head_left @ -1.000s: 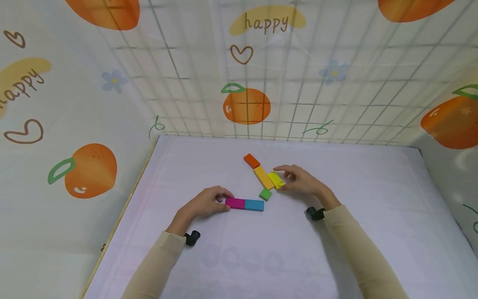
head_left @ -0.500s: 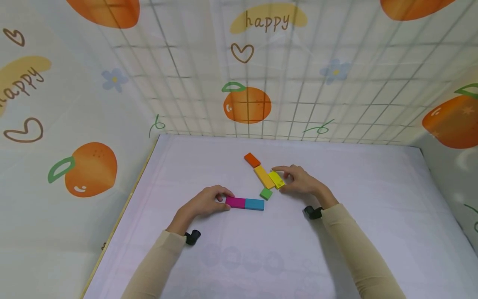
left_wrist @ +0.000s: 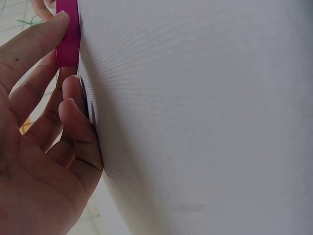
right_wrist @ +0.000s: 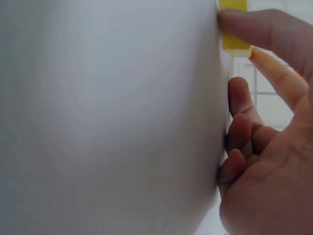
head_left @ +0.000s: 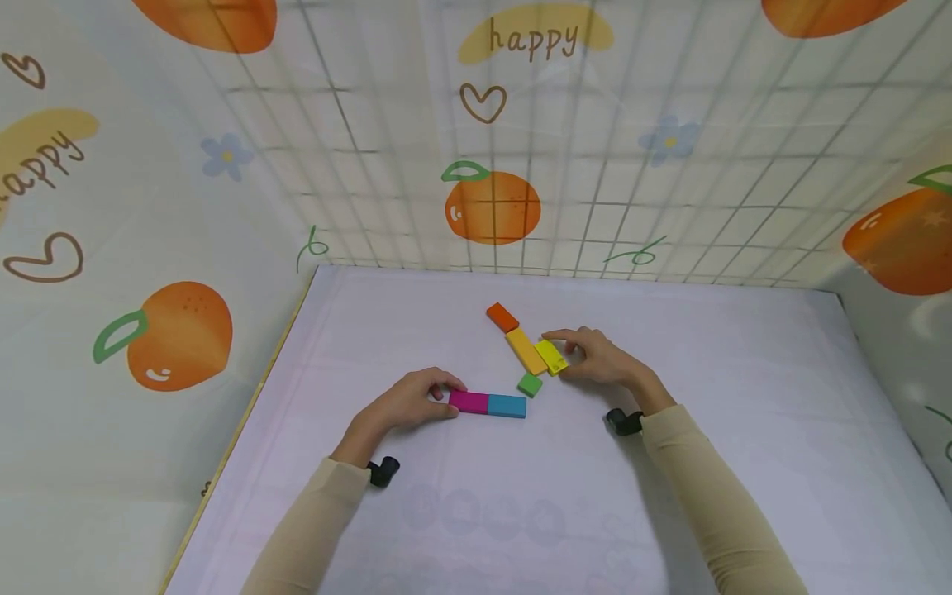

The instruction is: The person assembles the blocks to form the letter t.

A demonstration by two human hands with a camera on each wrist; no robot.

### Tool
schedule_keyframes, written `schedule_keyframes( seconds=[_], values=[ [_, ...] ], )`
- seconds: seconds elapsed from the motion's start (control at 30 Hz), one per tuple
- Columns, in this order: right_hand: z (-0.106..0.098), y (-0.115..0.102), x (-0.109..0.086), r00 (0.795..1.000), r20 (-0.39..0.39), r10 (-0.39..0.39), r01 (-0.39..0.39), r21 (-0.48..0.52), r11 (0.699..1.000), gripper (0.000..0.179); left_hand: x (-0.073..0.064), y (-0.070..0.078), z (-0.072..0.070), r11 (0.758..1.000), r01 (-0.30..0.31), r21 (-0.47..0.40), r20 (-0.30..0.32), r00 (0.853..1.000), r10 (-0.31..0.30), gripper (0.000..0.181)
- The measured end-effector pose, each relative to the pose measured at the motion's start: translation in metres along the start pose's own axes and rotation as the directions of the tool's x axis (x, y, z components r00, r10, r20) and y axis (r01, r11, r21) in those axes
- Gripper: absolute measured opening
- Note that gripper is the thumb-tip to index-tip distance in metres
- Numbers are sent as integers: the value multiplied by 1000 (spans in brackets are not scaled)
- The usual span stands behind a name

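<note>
My left hand (head_left: pixel 411 402) pinches the left end of a magenta block (head_left: pixel 469 402), thumb on the near side and fingers on the far side. Butted end to end against that block lies a blue block (head_left: pixel 507 406). A bright yellow block (head_left: pixel 551 357) is between the thumb and index finger of my right hand (head_left: pixel 604 359); the right wrist view shows the thumb pressed on the yellow block (right_wrist: pixel 235 34), other fingers curled on the tabletop. Alongside its left edge lies an amber block (head_left: pixel 525 353). A small green block (head_left: pixel 530 385) sits between the two groups.
Beyond the amber block, at its far end, lies an orange-red block (head_left: pixel 502 317). The blocks rest on a white tabletop (head_left: pixel 461 512). Patterned fabric with orange fruit prints (head_left: pixel 493 207) rises behind the table's far edge and at both sides.
</note>
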State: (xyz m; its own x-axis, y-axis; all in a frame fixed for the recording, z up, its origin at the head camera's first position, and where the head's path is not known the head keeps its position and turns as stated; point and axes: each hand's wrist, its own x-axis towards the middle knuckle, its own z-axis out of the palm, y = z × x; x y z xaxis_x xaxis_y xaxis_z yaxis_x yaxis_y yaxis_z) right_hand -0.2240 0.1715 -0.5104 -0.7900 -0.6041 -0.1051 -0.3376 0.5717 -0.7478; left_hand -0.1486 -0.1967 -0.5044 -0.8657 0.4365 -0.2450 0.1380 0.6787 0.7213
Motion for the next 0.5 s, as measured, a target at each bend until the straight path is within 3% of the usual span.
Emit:
schedule_keyframes(
  seconds=[0.5],
  values=[
    [2, 2, -2, 1000, -26, 17, -16, 30, 999, 64, 1, -2, 1, 1000, 1, 1, 2, 1000, -1, 32]
  ],
)
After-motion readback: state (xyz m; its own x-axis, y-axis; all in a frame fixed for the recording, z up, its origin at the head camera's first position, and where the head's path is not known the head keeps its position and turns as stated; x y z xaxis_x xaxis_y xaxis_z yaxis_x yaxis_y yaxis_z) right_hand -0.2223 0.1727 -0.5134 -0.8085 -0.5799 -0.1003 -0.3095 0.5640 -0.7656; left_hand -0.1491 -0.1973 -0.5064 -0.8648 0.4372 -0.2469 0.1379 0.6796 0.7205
